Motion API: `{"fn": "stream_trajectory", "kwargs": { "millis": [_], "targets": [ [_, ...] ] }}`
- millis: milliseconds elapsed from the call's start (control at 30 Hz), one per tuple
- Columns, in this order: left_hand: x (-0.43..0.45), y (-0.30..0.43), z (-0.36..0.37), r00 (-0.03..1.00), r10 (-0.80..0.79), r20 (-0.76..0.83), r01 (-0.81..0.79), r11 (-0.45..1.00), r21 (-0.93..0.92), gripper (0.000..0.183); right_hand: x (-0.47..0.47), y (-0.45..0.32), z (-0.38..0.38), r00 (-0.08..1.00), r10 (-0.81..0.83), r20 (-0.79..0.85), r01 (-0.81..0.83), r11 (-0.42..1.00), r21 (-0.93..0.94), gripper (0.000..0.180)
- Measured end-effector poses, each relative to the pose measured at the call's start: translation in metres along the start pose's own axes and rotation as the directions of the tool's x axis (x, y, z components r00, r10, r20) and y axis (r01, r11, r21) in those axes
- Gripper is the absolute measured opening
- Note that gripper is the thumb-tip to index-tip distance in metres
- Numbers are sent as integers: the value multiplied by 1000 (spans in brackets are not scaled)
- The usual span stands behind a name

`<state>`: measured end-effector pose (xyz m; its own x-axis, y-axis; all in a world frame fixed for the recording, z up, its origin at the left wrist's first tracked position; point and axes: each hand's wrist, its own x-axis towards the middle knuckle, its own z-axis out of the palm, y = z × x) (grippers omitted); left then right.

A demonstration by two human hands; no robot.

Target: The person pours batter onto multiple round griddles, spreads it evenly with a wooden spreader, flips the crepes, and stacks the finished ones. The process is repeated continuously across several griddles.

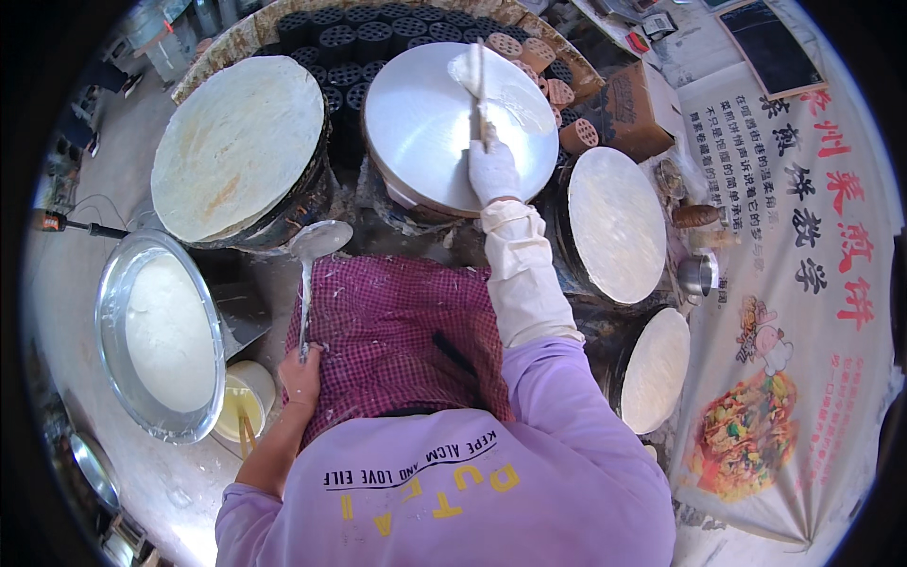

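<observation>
My right hand point(494, 171), in a white glove and sleeve cover, grips the handle of a batter spreader point(481, 92) over the large round griddle point(418, 127). White batter point(521, 106) lies in a partial smear on the griddle's far right part, under the spreader. My bare left hand point(300, 373) holds a metal ladle point(322, 239) upright by its handle, beside my checked apron. The ladle's bowl is coated with batter. A metal basin point(212, 386) of white batter point(170, 333) stands at the left.
Round flatbreads cover the left griddle point(237, 149) and two smaller griddles at the right point(616, 225) point(655, 370). Honeycomb coal briquettes point(373, 35) stand behind. A tub point(262, 386) of yellowish liquid holds sticks. A cardboard box point(631, 106) and printed banner point(779, 283) are at the right.
</observation>
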<state>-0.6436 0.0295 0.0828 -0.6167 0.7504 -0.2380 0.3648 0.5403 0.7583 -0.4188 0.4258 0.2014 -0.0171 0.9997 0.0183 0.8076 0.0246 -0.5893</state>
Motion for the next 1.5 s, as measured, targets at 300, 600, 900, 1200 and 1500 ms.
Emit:
{"fn": "stream_trajectory", "kwargs": {
  "millis": [300,600,900,1200,1500],
  "targets": [
    [-4,2,2,999,-17,-32,18,1000,10,23,4,32,-53,988,144,59,-131,974,-183,54],
    [-3,11,4,999,5,-48,-4,1000,12,28,35,59,-45,920,-242,308,246,969,25,49],
    [-8,7,9,994,-10,-105,26,987,158,36,49,57,-68,968,-246,41,246,969,-5,48],
    [-19,6,6,986,-79,-148,94,991,94,36,22,87,-53,756,-525,391,523,844,122,48],
    [-18,21,2,985,-88,-148,118,971,206,36,92,55,-64,821,-482,305,484,872,76,48]
  ]
}}
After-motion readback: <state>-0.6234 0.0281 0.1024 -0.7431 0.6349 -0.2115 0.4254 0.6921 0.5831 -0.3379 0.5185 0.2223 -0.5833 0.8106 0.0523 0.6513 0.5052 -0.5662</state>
